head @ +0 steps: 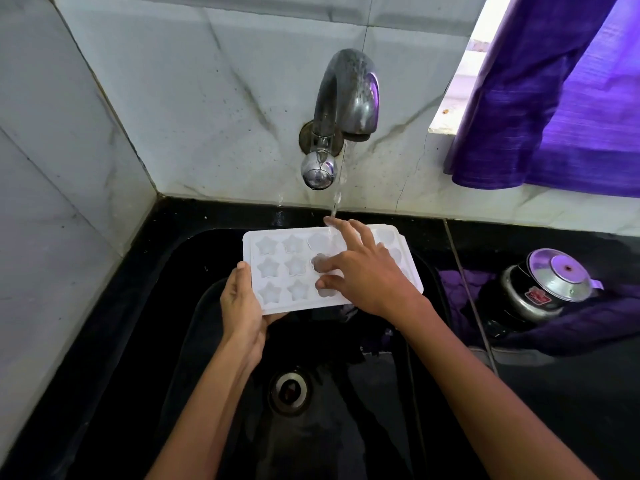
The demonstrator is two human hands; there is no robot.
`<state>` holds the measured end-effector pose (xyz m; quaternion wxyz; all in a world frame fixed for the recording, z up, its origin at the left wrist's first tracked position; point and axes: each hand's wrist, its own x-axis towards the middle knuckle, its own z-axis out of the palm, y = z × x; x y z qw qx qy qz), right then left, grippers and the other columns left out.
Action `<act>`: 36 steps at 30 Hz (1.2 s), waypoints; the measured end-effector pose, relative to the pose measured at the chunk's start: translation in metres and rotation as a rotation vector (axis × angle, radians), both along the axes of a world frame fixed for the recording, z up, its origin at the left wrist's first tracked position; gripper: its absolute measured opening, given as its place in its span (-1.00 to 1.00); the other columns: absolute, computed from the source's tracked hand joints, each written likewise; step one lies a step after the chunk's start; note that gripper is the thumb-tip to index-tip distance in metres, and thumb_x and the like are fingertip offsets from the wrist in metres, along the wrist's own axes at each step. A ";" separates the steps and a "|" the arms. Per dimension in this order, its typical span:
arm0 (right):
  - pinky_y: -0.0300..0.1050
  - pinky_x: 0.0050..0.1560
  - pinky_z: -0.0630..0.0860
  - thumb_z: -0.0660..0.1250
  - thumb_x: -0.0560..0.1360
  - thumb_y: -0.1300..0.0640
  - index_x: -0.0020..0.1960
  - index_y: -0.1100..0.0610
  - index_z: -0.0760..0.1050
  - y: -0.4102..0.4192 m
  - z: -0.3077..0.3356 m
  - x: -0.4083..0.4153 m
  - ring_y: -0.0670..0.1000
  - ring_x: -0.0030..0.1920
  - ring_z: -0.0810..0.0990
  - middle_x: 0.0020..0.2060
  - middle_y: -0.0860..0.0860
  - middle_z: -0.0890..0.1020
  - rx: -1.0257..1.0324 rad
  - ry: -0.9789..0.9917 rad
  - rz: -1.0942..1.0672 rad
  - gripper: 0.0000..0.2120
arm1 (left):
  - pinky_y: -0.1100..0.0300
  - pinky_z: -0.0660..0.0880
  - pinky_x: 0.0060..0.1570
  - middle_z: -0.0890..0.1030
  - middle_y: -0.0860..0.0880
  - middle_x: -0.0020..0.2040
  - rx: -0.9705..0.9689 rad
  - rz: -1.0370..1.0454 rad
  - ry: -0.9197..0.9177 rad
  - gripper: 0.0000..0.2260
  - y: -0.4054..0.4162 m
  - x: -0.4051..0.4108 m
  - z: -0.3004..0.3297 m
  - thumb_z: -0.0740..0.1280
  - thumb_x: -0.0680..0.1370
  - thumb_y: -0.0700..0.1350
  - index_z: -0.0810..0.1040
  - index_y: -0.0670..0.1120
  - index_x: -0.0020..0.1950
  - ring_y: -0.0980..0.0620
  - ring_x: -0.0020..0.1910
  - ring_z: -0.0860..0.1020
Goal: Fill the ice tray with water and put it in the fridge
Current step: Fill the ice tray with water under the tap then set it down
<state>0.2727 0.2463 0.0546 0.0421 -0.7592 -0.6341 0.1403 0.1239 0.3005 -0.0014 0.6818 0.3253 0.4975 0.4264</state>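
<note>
One ice tray (pixel 277 271), white; eight star-shaped pockets fully visible, others hidden under hand or unclear. Two hands: left hand (pixel 242 306), right hand (pixel 363 275). One tap (pixel 346 95); one stream of water (pixel 337 192). One sink (pixel 214 341); one drain (pixel 289 391). One pressure cooker (pixel 540 289). One purple curtain (pixel 561 98). One purple cloth (pixel 588 323).

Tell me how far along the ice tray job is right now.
Done: the curved metal tap is running and the white plastic star-mould ice tray is under its stream, over the black sink. In hand: the left hand grips the tray's edge while the right hand lies spread across its cavities. Left: finishing the fill and carrying it to the fridge, which is not visible.
</note>
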 end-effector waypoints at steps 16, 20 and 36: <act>0.23 0.47 -0.04 0.46 0.29 -0.23 -0.08 -0.10 0.66 0.002 0.004 0.004 0.06 0.51 -0.10 0.49 -0.14 0.10 0.167 -0.061 -0.022 -0.71 | 0.10 0.62 -0.35 0.69 0.01 -0.11 0.003 -0.009 -0.007 -0.75 0.003 -0.002 -0.004 0.10 0.65 0.02 0.54 0.00 0.02 0.05 -0.21 0.68; 0.23 0.48 -0.19 0.36 0.41 -0.23 0.11 -0.15 0.59 0.002 0.002 0.006 0.09 0.52 -0.24 0.53 -0.10 -0.08 0.056 -0.032 -0.009 -0.69 | 0.07 0.63 -0.32 0.68 0.01 -0.08 0.016 -0.020 -0.012 -0.75 0.006 -0.001 -0.003 0.09 0.65 0.03 0.53 0.01 0.02 0.04 -0.19 0.68; 0.15 0.49 -0.24 0.18 0.44 -0.36 0.24 -0.21 0.49 -0.019 -0.018 -0.002 0.05 0.50 -0.30 0.53 -0.12 -0.08 0.137 0.021 -0.039 -0.55 | -0.06 0.62 -0.16 0.65 -0.05 -0.02 0.012 0.051 -0.024 -0.77 0.016 0.009 0.000 0.10 0.65 0.03 0.50 0.04 -0.05 -0.06 -0.06 0.64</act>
